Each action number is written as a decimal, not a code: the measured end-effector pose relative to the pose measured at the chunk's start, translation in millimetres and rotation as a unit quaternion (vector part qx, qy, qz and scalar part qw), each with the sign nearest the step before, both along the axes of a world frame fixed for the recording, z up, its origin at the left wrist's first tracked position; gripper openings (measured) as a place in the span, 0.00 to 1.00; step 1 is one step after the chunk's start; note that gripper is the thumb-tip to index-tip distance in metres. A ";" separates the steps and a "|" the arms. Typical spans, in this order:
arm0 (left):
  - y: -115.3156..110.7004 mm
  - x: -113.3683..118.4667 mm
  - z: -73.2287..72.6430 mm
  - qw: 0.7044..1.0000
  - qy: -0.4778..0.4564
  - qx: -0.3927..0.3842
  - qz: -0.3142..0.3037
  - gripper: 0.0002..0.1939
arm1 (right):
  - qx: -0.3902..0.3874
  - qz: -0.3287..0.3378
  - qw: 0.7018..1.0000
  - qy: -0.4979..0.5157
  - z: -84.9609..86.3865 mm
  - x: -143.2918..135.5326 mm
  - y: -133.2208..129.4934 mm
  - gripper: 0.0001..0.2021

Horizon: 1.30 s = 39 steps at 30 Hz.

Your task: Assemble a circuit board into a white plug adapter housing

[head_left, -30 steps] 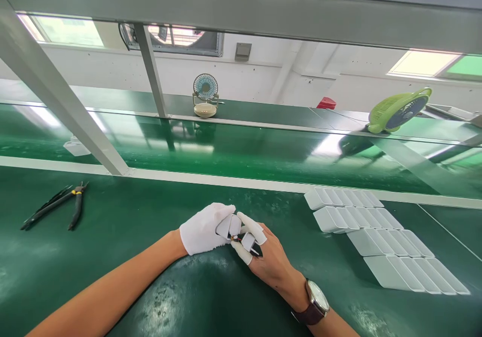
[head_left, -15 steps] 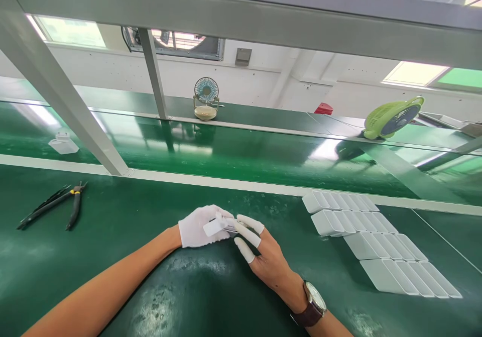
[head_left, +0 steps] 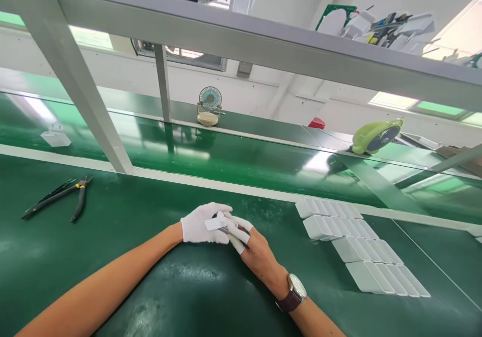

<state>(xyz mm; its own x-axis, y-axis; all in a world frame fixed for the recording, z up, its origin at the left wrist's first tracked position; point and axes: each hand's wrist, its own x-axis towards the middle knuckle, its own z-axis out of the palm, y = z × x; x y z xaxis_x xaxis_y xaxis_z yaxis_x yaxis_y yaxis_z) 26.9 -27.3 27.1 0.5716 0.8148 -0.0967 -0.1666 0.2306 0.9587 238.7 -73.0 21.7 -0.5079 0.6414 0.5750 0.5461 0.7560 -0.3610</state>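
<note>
In a white glove, my left hand (head_left: 199, 223) is closed around a small flat piece with a white tab (head_left: 214, 223) sticking out on its left side. The piece has dark and grey parts; most of it is hidden by fingers, so I cannot tell its kind. My right hand (head_left: 259, 251), with white finger cots and a watch (head_left: 297, 287) on the wrist, closes its fingers on the piece from the right. Both hands meet just above the green worktop (head_left: 188, 297).
Pliers (head_left: 80, 186) and dark tweezers (head_left: 56, 191) lie at left. Several rows of white plastic housings (head_left: 369, 261) stand at right. Behind are a metal shelf frame (head_left: 83, 86), a small fan (head_left: 210, 99), a green fan (head_left: 376, 137) and a white adapter (head_left: 55, 136).
My right hand has moved left and its fingers have closed in on the small piece. My left hand keeps its hold. The view has tilted upward, showing more of the shelf.
</note>
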 end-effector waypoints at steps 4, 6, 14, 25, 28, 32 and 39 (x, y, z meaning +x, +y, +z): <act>7.9 -13.6 -9.6 0.986 -0.042 0.088 0.137 0.35 | 0.034 -0.001 0.999 0.010 13.3 -4.3 9.9 0.23; 12.6 -18.0 -14.7 0.973 -0.081 0.097 0.191 0.37 | 0.044 -0.006 0.998 0.035 18.8 -7.8 16.1 0.22; 9.2 -18.5 -12.0 0.975 -0.047 0.113 0.187 0.38 | -0.032 0.047 0.998 0.035 -1.6 -18.3 24.6 0.20; 9.6 -23.5 -8.6 0.971 0.086 0.149 0.167 0.25 | -0.105 -0.027 0.994 0.028 -1.3 -18.4 17.4 0.19; 11.1 -24.0 -12.9 0.973 0.075 0.143 0.165 0.23 | -0.050 -0.012 0.999 0.011 -4.3 -18.5 18.7 0.20; 11.3 -24.2 -11.7 0.971 0.078 0.155 0.164 0.23 | -0.040 -0.016 0.999 -0.016 -6.1 -18.1 19.0 0.23; 10.6 -22.4 -11.4 0.977 0.043 0.139 0.159 0.28 | -0.019 -0.001 0.999 0.043 4.8 -19.8 18.6 0.24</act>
<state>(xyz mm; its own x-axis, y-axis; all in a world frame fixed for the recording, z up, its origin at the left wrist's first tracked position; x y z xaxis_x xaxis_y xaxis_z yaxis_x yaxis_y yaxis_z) 4.5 -16.7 15.7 0.2851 0.9513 0.1175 -0.1044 -0.0911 0.9904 218.9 -54.4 26.6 -0.4571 0.6640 0.5918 0.5134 0.7403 -0.4340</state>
